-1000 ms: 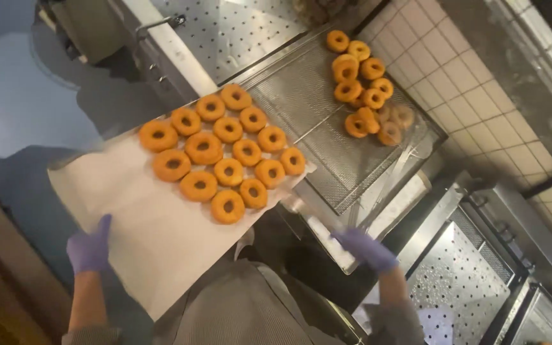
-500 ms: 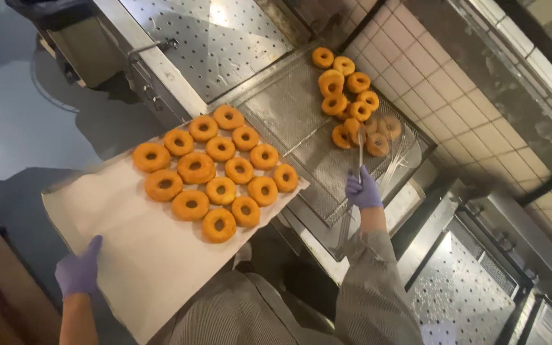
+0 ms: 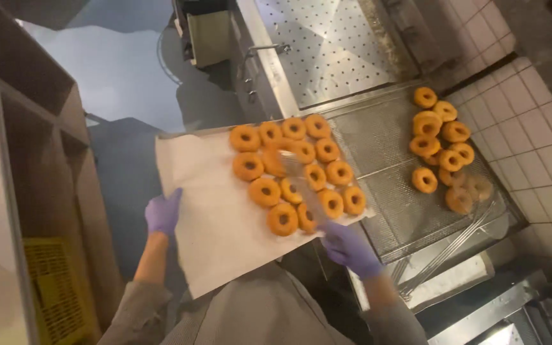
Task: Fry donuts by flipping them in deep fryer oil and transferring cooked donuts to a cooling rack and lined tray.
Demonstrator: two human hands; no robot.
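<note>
**A:** Where's the tray right now?

**B:** The paper-lined tray [image 3: 218,217] is held out over the floor, just beside the wire draining rack [image 3: 384,191]. The left hand [image 3: 162,214] in a purple glove is curled around its near-left edge. The right hand [image 3: 349,248], also gloved, is closed on a thin pair of tongs [image 3: 305,191] that reach in among the doughnuts on the tray [image 3: 295,176]; the tool is blurred, so I'm only fairly sure what it is.

**A:** How would that load handle?

**B:** I'd judge it light but lopsided: all the rings sit at the far end, so a one-handed edge grip could tip. The doughnuts look soft and probably greasy; best taken gently by the sides or through the hole.

**A:** Any packages or signs?

**B:** None readable. More doughnuts on the rack [image 3: 442,140] lie near the white tiled wall [image 3: 531,128], and a yellow slatted crate [image 3: 55,287] sits low on the left.
</note>
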